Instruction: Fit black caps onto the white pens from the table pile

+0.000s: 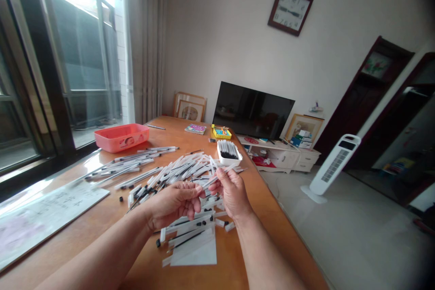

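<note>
Between my two hands, above the middle of the table, is a slim whitish pen barrel [210,183]. My left hand [181,200] pinches its left end between thumb and fingers. My right hand [233,190] closes on the other end with thumb and fingertips. Below and beyond both hands spreads a pile of translucent pen barrels [185,167], mixed with dark refills and small black caps [158,243]. A white sheet of paper [204,253] lies under some of the parts near me. Just beyond my right hand stands a white box [234,161] filled with upright pens [228,148].
A red plastic tray [122,139] stands at the far left, near a row of pens [127,163]. A white board [50,222] lies at the left. A yellow box [221,132] and a booklet [195,129] are at the back. The table's right edge borders open floor with a tower fan [335,167].
</note>
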### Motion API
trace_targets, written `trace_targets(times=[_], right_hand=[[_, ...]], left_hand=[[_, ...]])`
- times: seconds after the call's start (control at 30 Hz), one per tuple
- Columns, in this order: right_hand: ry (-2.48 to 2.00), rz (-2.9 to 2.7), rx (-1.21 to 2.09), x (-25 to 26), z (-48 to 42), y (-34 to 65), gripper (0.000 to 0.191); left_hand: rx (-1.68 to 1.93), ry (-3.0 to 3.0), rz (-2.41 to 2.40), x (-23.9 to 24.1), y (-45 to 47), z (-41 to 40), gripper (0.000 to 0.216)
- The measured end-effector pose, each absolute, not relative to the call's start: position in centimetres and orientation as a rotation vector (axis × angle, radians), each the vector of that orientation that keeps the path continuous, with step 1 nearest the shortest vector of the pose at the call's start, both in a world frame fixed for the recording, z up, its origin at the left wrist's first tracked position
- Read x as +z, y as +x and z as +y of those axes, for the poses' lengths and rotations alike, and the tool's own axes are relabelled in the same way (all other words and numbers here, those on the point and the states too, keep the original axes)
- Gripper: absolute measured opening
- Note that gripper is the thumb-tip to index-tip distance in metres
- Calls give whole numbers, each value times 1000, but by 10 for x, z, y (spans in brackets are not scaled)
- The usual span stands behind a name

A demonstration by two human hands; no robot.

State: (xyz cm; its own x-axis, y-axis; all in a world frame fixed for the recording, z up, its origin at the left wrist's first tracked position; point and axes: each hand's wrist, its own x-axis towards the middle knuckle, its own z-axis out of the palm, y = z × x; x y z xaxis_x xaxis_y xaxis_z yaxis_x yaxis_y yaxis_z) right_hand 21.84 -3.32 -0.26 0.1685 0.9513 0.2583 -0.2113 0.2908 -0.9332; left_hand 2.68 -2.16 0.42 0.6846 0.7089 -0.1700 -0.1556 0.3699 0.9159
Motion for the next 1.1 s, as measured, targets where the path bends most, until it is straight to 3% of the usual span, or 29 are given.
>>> trace_targets(times=[0.3, 0.4, 0.53, 0.7, 1.1], right_hand=[[-894, -1019, 1035, -4, -29, 219, 41], [-922, -971, 1014, -6, -26, 219, 41], [-982, -942, 984, -11, -22, 220, 43], [-994, -925, 985, -15, -21, 218, 44], [-857, -910, 1070, -7, -28, 215, 35]], left_hand=[[611, 1145, 668, 5, 30, -25, 40], [744, 1385, 768, 1, 35, -25, 44], [984, 1892, 960, -3, 40, -22, 32], [1005, 2246, 1054, -1, 38, -22, 30], [850, 1494, 849, 1, 36, -22, 45]])
